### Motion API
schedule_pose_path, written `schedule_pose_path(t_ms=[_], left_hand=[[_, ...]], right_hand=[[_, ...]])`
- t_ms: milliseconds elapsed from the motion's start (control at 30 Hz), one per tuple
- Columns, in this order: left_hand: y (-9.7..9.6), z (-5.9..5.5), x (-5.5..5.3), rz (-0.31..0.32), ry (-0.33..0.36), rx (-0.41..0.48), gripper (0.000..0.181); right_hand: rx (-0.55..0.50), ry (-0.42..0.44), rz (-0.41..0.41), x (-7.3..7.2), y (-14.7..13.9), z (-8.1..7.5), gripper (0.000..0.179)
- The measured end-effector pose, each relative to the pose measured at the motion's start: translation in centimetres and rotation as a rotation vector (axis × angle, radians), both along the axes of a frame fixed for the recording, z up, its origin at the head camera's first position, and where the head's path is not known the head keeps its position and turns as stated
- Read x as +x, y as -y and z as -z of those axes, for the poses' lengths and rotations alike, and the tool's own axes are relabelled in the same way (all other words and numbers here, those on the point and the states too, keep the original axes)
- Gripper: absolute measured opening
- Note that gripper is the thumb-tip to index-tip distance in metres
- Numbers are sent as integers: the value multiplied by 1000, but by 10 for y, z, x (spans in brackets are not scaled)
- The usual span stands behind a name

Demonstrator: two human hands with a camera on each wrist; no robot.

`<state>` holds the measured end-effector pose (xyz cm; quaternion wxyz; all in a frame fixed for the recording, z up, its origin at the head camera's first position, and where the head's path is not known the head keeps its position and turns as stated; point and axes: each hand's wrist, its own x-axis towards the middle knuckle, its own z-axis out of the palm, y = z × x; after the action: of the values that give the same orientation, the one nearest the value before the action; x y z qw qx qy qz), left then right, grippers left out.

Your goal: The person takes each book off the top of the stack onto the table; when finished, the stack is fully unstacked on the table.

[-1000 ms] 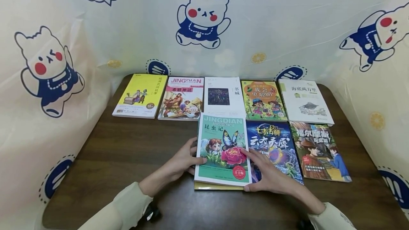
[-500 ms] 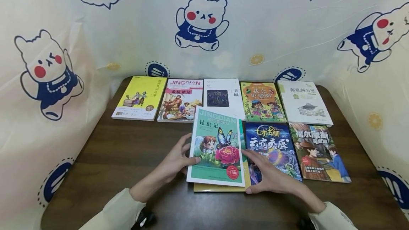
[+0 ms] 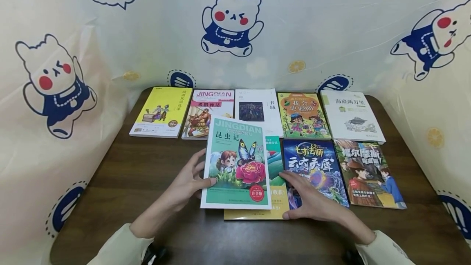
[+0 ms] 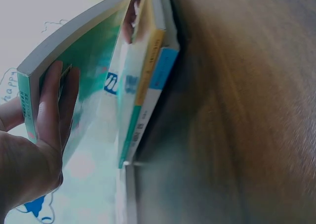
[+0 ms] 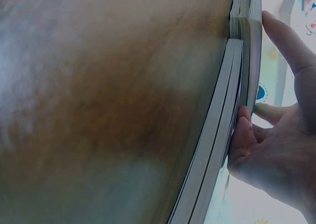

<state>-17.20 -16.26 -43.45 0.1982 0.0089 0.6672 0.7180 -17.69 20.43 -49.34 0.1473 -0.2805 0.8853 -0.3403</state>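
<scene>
My left hand (image 3: pixel 185 183) grips the left edge of a green insect-story book (image 3: pixel 235 167), thumb on the cover and fingers beneath. In the left wrist view this book (image 4: pixel 94 81) is lifted and tilted, clear of the pile. Partly hidden under it lies a green-and-yellow book (image 3: pixel 275 167), which sits on another book with a blue-and-white spine (image 4: pixel 164 68). My right hand (image 3: pixel 310 199) rests at the right edge of that pile, fingertips on the upper cover and thumb near the front corner. The right wrist view shows fingers of the right hand (image 5: pixel 271 140) touching the page edges.
Along the table's back lie a yellow book (image 3: pixel 162 111), a Greek-myth book (image 3: pixel 198 124), a white book (image 3: pixel 265 122), an orange-green book (image 3: pixel 304 115) and a white submarine book (image 3: pixel 353 115). Right of the pile are a blue book (image 3: pixel 320 162) and a detective book (image 3: pixel 371 175). A patterned curtain (image 3: pixel 154 32) surrounds the brown table (image 3: pixel 147 167).
My left hand has lifted the green insect-story book off the pile and moved it left, uncovering part of the green-and-yellow book. My right hand has stayed at the pile's edge.
</scene>
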Motion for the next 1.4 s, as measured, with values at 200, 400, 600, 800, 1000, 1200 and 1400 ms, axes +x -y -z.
schedule_pose_path(t_ms=[200,400,600,800,1000,1200,1400], left_hand=[[13,-12,6,-4,-21,-3,89],[32,-15,8,-25,-33,-49,90],[53,-14,12,-63,-35,-104,90],[70,-14,16,-80,-13,-133,92],[85,-18,24,-55,-11,-137,92],[99,-15,30,-42,5,-167,91],[109,-5,31,-39,19,-210,90]], right_hand=[[6,2,1,0,0,-1,102],[10,7,3,0,1,-3,102],[8,6,-4,0,2,-5,102],[15,5,-1,0,1,-6,103],[14,-2,-4,-1,1,-4,104],[14,-4,-10,0,0,-3,103],[21,-14,-8,0,1,-2,103]])
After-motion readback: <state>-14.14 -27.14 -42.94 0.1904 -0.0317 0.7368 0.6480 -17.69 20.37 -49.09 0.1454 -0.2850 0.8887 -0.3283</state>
